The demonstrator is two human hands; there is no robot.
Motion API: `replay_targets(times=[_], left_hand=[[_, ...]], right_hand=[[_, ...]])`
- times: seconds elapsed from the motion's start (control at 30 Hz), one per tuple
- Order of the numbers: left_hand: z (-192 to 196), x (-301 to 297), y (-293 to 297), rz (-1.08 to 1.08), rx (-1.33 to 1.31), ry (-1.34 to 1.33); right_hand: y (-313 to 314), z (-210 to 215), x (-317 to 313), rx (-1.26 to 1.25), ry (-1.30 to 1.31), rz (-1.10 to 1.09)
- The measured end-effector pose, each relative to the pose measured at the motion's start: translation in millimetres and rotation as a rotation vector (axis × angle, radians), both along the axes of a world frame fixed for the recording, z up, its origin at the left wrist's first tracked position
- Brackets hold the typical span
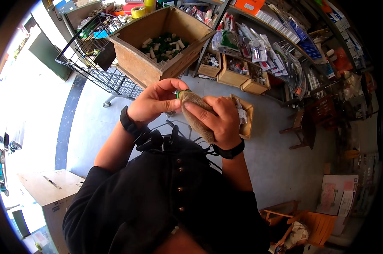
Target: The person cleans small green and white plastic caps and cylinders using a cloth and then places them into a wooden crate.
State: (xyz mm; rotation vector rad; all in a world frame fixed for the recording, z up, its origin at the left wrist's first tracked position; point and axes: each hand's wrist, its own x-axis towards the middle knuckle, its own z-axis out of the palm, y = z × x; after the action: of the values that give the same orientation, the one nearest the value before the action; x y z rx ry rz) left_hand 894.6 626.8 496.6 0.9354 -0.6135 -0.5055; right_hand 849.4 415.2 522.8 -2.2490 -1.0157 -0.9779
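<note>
Your left grip [155, 101] pinches a small green piece [178, 94]; your right grip [224, 120] clasps a brown cloth [195, 126] against it, before the wooden box's [134, 59] near corner. Inside its edges lie green and cream pieces [162, 47].

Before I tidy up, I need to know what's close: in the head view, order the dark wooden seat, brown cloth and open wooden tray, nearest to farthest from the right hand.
1. Brown cloth, in the right hand's grasp.
2. Open wooden tray, just to its right.
3. Dark wooden seat, farther right.
</note>
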Motion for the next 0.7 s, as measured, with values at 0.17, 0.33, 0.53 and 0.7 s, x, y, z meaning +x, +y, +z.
replay_targets(times=[0.17,0.33,0.53,0.7], left_hand=[[5.4,-0.9,1.2,0.045,-0.045,0.204],[5.1,-1.4,-3.4,0.055,-0.030,0.199],[-3.2,-1.1,1.2,-0.039,-0.031,0.092],[2.5,-4.6,2.4,0.002,-0.054,0.242]], right_hand=[[-8.3,-1.7,0.9,0.029,-0.012,-0.032],[-4.0,-0.2,2.6,0.076,-0.020,-0.014],[-0.5,-6.1,4.1,0.009,0.031,0.026],[-9.6,-7.8,7.9,0.095,0.121,-0.005]])
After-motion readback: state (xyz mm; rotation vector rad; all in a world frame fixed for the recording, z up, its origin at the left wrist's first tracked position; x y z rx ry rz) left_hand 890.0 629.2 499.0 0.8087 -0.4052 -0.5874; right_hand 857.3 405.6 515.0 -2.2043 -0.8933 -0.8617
